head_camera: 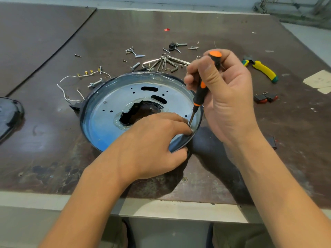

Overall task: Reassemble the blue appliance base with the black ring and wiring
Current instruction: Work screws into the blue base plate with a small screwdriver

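Worn brown workbench (53, 140) carried the blue base (111, 126), its near-right rim pinched by the left hand (152, 140), while the right hand (223, 97) gripped a screwdriver (200, 93), tip down beside those fingers. Keeping the driver square and the rim pinned would likely seat the screw, itself hidden; white wiring (85, 73) lay loose beyond the base's far-left edge, the black ring indistinct.

The appliance base (100, 126) lies on the table (53, 158), screws (136, 53) behind it, pliers (265, 70) at right.

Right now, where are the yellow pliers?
In the head view, the yellow pliers lie far right on the table, beyond the right hand holding the screwdriver, farther back than the red switches.
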